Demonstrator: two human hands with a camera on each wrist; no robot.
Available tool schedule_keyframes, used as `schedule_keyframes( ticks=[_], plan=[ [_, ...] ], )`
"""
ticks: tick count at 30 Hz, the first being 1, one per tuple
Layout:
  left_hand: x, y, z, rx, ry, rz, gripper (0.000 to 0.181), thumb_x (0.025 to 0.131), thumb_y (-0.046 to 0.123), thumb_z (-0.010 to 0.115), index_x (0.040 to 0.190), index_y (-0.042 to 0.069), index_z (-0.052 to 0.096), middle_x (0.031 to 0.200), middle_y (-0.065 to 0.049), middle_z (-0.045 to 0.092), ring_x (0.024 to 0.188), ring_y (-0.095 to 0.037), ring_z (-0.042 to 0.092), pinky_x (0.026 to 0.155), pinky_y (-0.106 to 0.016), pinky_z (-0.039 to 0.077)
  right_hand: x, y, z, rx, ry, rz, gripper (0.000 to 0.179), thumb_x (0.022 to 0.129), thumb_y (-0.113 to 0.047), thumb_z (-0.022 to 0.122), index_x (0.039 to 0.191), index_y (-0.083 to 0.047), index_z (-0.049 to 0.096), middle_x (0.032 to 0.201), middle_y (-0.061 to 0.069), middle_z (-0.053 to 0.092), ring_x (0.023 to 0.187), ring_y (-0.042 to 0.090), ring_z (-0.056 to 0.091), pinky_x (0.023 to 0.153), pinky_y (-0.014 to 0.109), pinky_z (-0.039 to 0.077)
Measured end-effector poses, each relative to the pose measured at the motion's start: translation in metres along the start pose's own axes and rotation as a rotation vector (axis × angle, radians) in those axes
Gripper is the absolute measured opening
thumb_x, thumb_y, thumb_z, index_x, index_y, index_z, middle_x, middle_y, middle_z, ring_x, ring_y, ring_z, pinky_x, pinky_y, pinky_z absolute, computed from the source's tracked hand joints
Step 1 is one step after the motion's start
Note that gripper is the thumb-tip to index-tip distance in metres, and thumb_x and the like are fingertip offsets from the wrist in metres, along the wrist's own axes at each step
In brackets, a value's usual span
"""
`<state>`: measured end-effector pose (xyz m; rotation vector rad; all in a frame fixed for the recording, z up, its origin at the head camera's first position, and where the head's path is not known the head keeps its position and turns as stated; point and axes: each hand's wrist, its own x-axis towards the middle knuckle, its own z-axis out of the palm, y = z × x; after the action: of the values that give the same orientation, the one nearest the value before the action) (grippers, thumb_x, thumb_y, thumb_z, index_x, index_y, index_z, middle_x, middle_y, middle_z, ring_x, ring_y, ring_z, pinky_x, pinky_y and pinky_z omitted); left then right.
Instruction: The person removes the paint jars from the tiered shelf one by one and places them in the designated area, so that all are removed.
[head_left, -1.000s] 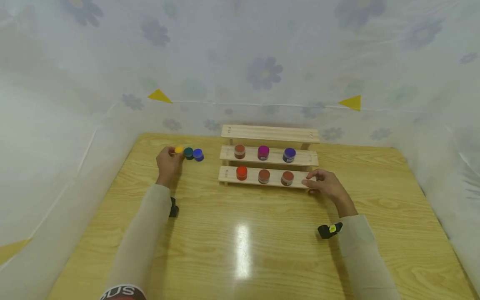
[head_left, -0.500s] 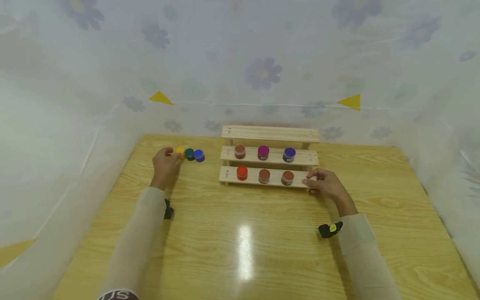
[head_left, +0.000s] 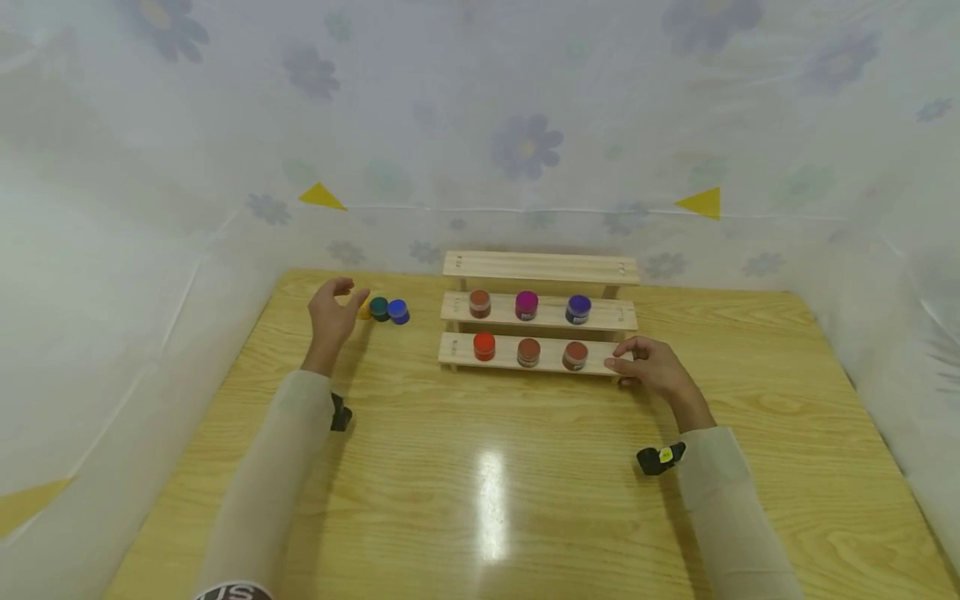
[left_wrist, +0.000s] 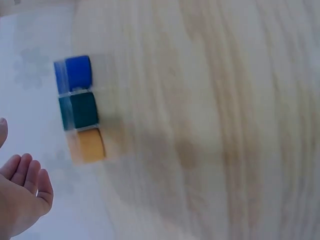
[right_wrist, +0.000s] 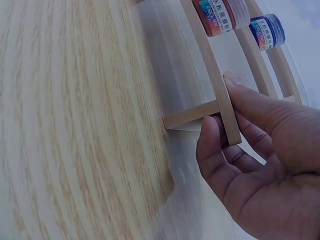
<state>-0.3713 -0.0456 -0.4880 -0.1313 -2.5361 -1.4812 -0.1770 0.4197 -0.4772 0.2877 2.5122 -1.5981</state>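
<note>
My left hand (head_left: 332,315), fingers apart and holding nothing, is raised beside three small paint jars in a row on the table. Nearest to it is the yellow jar (left_wrist: 92,145), partly hidden by the fingers in the head view. Then come a dark green jar (head_left: 380,308) and a blue jar (head_left: 398,311), side by side. My right hand (head_left: 654,367) grips the right end of the bottom board of a three-step wooden rack (right_wrist: 229,112), thumb above and fingers below. On that board stand a red jar (head_left: 484,346) and two brown jars (head_left: 528,352).
The rack's middle step bears a brown jar (head_left: 480,303), a magenta jar (head_left: 527,305) and a violet-blue jar (head_left: 578,308). Its top step (head_left: 540,266) is bare wood. A white flowered sheet (head_left: 480,150) hangs behind and around the wooden table (head_left: 420,450).
My left hand has let go of the yellow jar, which now stands against the green one, and has lifted slightly away. My right hand has stayed on the rack.
</note>
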Motion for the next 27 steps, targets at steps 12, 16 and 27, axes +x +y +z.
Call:
schedule_keyframes(
  ticks=[12, 16, 27],
  plan=[
    [-0.007, 0.037, 0.023, -0.055, -0.038, 0.124, 0.047, 0.087, 0.029, 0.069, 0.124, 0.003, 0.056, 0.125, -0.015, 0.058, 0.114, -0.030, 0.054, 0.086, -0.044, 0.051, 0.002, 0.003, 0.000, 0.020, 0.004, 0.013, 0.037, 0.088, -0.024, 0.068, 0.110, 0.003, 0.055, 0.071, 0.000, 0.041, 0.075, 0.020, 0.068, 0.073, 0.036, 0.058],
    [-0.011, 0.045, 0.030, -0.073, -0.042, 0.164, 0.045, 0.087, 0.028, 0.069, 0.122, 0.002, 0.057, 0.122, -0.015, 0.059, 0.111, -0.030, 0.055, 0.083, -0.042, 0.051, 0.003, 0.004, -0.001, 0.012, 0.005, 0.015, 0.039, 0.088, -0.025, 0.068, 0.111, 0.004, 0.055, 0.071, 0.000, 0.042, 0.074, 0.020, 0.068, 0.073, 0.036, 0.058],
    [-0.027, 0.071, 0.047, -0.106, -0.072, 0.270, 0.043, 0.085, 0.026, 0.071, 0.120, 0.003, 0.059, 0.119, -0.014, 0.062, 0.104, -0.028, 0.057, 0.078, -0.037, 0.047, 0.002, 0.004, 0.000, 0.000, 0.008, 0.014, 0.039, 0.088, -0.027, 0.068, 0.111, 0.003, 0.055, 0.071, -0.001, 0.040, 0.073, 0.020, 0.066, 0.074, 0.036, 0.058]
  ],
)
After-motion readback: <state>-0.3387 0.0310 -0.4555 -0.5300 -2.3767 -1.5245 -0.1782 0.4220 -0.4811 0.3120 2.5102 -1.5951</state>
